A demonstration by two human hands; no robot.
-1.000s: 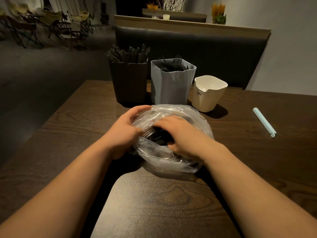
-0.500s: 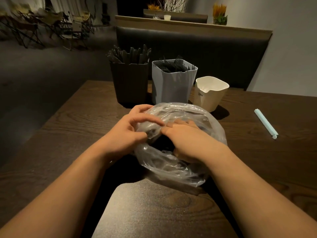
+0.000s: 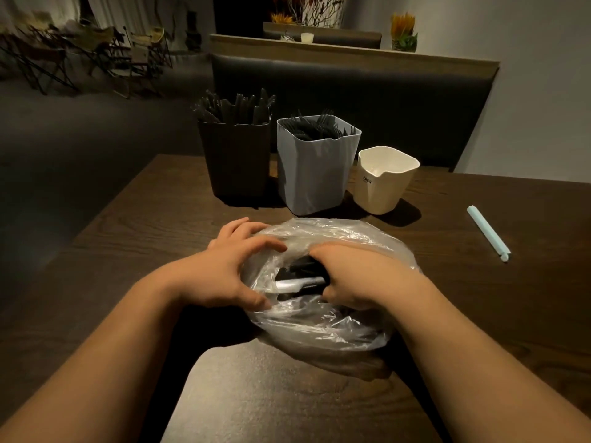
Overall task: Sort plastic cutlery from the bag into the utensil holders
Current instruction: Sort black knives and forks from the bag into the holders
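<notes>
Prob past halfway imo: black holder (image 3: 236,161) and grey holder (image 3: 313,174) at the far side of the bench (image 3: 128,238) are packed w/ cutlery (image 3: 313,131), but nothing's showing in the cream holder (image 3: 383,183). The bag (image 3: 319,324) sits near me w/ more inside. Left hand (image 3: 224,273) pinches the bag's rim, holding it open. Right hand (image 3: 355,276) is down inside, fingers hidden, so can't tell if it's got anything.

Thin clear plastic bag (image 3: 323,327): crinkled, glossy. Dark brown wooden table (image 3: 134,238): grained, low sheen. Grey square holder (image 3: 315,174) and cream cup (image 3: 382,183): smooth, probably plastic, matt.
</notes>
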